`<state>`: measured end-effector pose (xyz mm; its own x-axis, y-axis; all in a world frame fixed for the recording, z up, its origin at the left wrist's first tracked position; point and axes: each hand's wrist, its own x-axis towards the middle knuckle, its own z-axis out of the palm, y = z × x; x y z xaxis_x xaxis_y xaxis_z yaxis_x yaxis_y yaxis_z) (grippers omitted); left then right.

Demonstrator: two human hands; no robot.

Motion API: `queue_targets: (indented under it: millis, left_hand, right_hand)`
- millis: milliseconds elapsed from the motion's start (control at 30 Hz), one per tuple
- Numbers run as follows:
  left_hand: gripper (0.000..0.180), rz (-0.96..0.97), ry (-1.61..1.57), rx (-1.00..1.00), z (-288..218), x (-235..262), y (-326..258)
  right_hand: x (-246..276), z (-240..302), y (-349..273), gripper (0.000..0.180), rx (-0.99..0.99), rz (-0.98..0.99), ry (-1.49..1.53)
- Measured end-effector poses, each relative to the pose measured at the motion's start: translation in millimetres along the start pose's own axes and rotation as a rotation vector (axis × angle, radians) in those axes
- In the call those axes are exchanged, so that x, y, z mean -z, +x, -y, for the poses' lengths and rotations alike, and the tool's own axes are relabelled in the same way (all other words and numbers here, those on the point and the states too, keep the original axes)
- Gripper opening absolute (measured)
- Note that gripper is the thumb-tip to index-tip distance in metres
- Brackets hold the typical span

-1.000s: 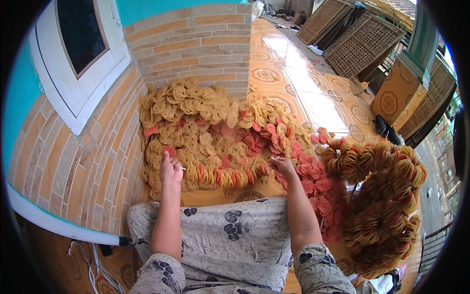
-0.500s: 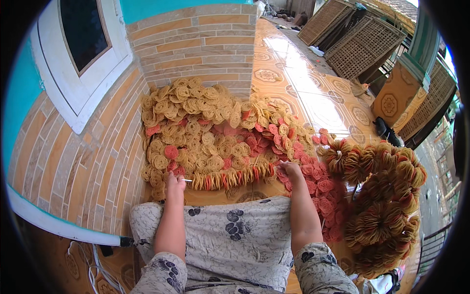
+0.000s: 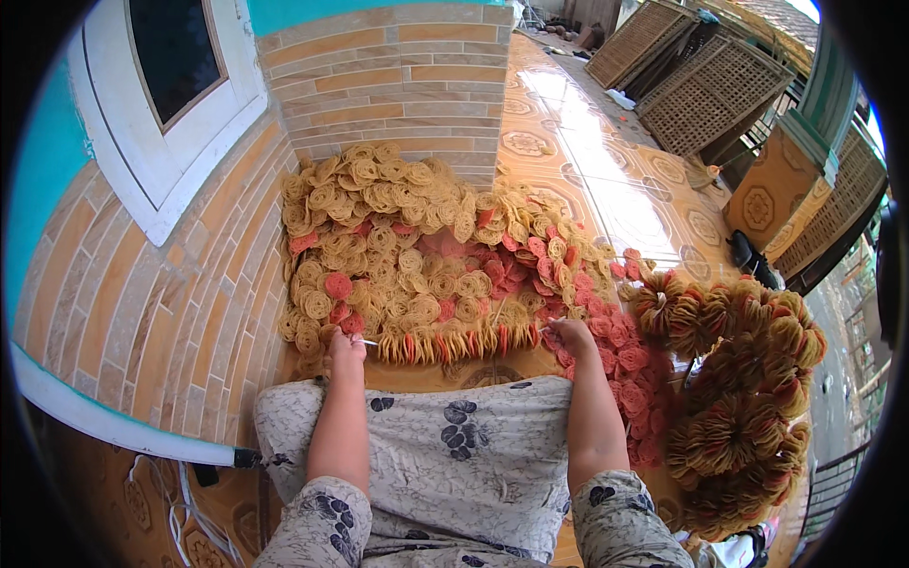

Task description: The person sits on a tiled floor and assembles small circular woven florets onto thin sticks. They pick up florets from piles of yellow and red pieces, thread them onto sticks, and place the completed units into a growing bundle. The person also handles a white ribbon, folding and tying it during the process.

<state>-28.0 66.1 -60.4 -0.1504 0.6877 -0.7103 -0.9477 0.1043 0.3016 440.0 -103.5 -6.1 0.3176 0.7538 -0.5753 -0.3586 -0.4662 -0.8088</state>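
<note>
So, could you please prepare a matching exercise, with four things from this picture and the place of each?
1. left hand
2. right hand
3. row of discs
4. woven panels

A. between the left hand and right hand
B. upper right of the picture
C. just right of the row of discs
D. just left of the row of discs

Pairs: 1-D; 2-C; 3-A; 4-B

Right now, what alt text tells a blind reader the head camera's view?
A person's left hand, holding a thin white stick, and right hand are at opposite ends of a row of tan and red discs. Beyond it lies a heap of loose discs; thick bunches of discs lie to the right.
</note>
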Motion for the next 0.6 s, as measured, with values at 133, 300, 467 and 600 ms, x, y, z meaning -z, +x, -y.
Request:
queue_targets:
  millis: [133, 300, 467, 600]
  left_hand:
    - [0.026, -0.042, 0.101, -0.102, 2.9, 3.4, -8.1]
    - [0.062, -0.143, 0.615, -0.087, 2.9, 6.9, -40.3]
    - [0.05, -0.092, 0.709, -0.015, 10.1, 34.1, -66.5]
    - [0.05, -0.012, 0.799, 0.072, 18.7, 50.2, -91.4]
  right_hand:
    - [6.6, -2.7, 2.5, 0.016, 0.031, 0.149, 0.084]
    - [6.0, -4.8, 3.0, 0.014, 0.029, 0.079, -0.017]
    - [4.7, -5.0, -2.1, 0.015, 0.062, 0.13, 0.025]
    - [-1.0, -2.6, -7.0, 0.021, 0.051, 0.083, 0.114]
